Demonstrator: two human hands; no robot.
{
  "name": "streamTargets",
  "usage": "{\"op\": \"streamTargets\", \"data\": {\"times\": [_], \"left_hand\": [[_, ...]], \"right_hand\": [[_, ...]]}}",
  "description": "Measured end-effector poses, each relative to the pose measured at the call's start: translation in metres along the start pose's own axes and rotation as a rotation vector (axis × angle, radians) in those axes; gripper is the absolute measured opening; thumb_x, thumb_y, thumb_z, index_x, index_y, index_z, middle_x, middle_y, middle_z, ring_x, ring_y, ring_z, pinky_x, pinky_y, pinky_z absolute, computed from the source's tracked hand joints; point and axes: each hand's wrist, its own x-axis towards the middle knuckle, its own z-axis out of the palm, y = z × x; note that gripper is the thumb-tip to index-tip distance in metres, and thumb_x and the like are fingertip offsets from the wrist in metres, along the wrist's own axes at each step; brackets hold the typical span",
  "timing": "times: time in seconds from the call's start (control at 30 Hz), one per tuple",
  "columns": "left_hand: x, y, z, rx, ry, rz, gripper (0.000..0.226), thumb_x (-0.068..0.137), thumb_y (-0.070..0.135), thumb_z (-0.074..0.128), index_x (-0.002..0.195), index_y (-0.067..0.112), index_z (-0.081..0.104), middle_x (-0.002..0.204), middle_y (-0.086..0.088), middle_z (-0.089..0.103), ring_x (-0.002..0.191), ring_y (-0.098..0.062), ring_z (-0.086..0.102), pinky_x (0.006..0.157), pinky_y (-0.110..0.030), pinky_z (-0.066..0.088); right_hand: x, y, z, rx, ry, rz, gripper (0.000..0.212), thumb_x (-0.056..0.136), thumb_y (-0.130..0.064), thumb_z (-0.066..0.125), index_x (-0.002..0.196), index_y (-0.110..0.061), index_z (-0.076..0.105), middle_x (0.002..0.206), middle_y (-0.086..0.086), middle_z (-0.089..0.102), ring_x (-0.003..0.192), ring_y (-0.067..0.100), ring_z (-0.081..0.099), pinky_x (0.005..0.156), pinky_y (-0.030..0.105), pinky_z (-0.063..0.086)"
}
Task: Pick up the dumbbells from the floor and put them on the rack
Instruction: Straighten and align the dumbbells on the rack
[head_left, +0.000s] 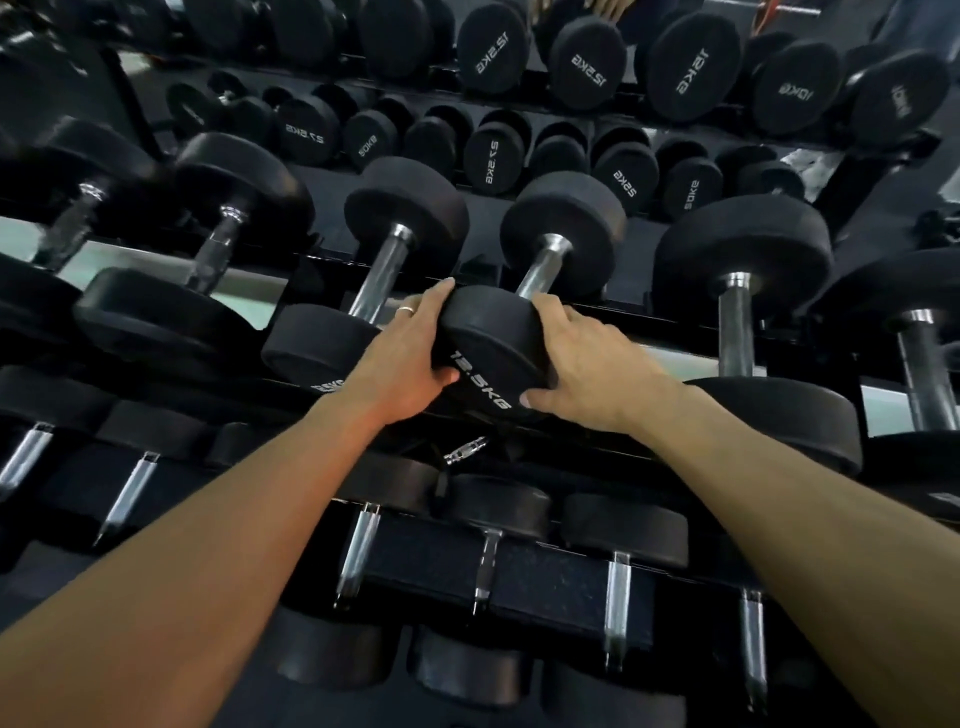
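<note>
Hands clasp the near head of the 12.5 kg dumbbell (493, 353) at frame centre: left hand (410, 353) and right hand (582, 369), fingers curled round its rim. It looks heavy, rigid, grippy rubber; the steel handle likely offers a surer hold.

A big black metal rack (691, 332) with several shelves holds the weights. Round black rubber dumbbells with shiny silver handles (387, 270) lie in rows side by side on it.
</note>
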Motion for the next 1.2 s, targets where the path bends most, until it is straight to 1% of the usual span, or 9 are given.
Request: {"op": "streamTargets", "data": {"times": [0.13,0.3,0.37,0.43,0.57,0.73,0.87,1.07,1.2], "left_hand": [[0.008,-0.002,-0.001,-0.020,-0.025,0.046,0.095,0.074,0.013,0.080,0.147,0.029,0.023,0.142,-0.009,0.042,0.129,-0.025,0.044,0.111,-0.038,0.034],[0.011,0.001,-0.006,-0.054,-0.059,0.088,0.087,0.069,0.016,0.085,0.137,0.028,0.033,0.134,0.001,0.042,0.122,-0.020,0.046,0.107,-0.041,0.038],[0.009,0.004,0.002,-0.051,-0.097,0.111,0.083,0.065,0.020,0.088,0.130,0.027,0.037,0.125,0.002,0.045,0.115,-0.018,0.049,0.102,-0.038,0.041],[-0.002,0.009,0.021,-0.008,-0.112,0.143,0.079,0.063,0.025,0.088,0.125,0.023,0.039,0.116,0.002,0.046,0.107,-0.019,0.053,0.095,-0.034,0.043],[-0.010,0.020,0.041,0.313,0.053,0.280,0.079,0.065,0.043,0.083,0.128,0.016,0.044,0.118,-0.007,0.056,0.105,-0.028,0.059,0.098,-0.040,0.038],[-0.020,0.024,0.037,0.208,0.035,0.130,0.080,0.069,0.036,0.083,0.133,0.020,0.037,0.124,-0.006,0.051,0.104,-0.029,0.060,0.089,-0.045,0.049],[-0.026,0.021,0.045,0.174,0.083,0.143,0.077,0.074,0.029,0.081,0.135,0.017,0.037,0.125,-0.008,0.054,0.103,-0.030,0.061,0.090,-0.044,0.050],[-0.022,0.022,0.046,0.197,0.056,0.176,0.081,0.074,0.027,0.081,0.139,0.014,0.034,0.127,-0.011,0.053,0.103,-0.033,0.061,0.092,-0.045,0.050],[-0.020,0.024,0.039,0.270,0.007,0.138,0.082,0.074,0.029,0.081,0.138,0.013,0.033,0.126,-0.012,0.052,0.103,-0.035,0.061,0.091,-0.048,0.049]], "right_hand": [[0.000,0.009,-0.003,0.046,0.004,-0.039,0.083,0.078,-0.038,0.080,0.139,-0.015,0.029,0.126,0.005,0.055,0.107,0.029,0.060,0.085,0.034,0.042],[-0.005,0.019,-0.001,0.089,-0.001,-0.058,0.075,0.075,-0.036,0.083,0.127,-0.015,0.033,0.102,-0.004,0.052,0.088,0.019,0.053,0.074,0.028,0.038],[-0.008,0.029,0.001,0.063,-0.021,-0.072,0.075,0.074,-0.034,0.084,0.126,-0.017,0.032,0.104,-0.001,0.057,0.090,0.021,0.055,0.074,0.030,0.042],[-0.016,0.042,0.009,-0.015,-0.059,-0.096,0.074,0.073,-0.031,0.084,0.122,-0.019,0.030,0.112,0.004,0.060,0.098,0.028,0.061,0.080,0.037,0.050],[-0.022,0.055,0.017,-0.157,-0.053,-0.111,0.072,0.074,-0.034,0.082,0.123,-0.016,0.032,0.123,0.008,0.059,0.107,0.034,0.062,0.088,0.045,0.051],[-0.019,0.048,0.016,-0.161,-0.053,-0.128,0.081,0.072,-0.030,0.083,0.133,-0.011,0.033,0.125,0.007,0.058,0.107,0.034,0.062,0.087,0.045,0.053],[-0.019,0.048,0.017,-0.157,-0.024,-0.137,0.079,0.074,-0.028,0.082,0.133,-0.012,0.033,0.124,0.006,0.056,0.105,0.032,0.062,0.086,0.043,0.053],[-0.018,0.056,0.018,-0.115,-0.039,-0.135,0.079,0.073,-0.032,0.083,0.130,-0.017,0.031,0.125,0.005,0.058,0.105,0.032,0.062,0.087,0.045,0.053],[-0.017,0.051,0.015,-0.175,-0.044,-0.161,0.078,0.073,-0.035,0.083,0.129,-0.015,0.031,0.120,0.004,0.057,0.103,0.030,0.062,0.077,0.035,0.047]]}}
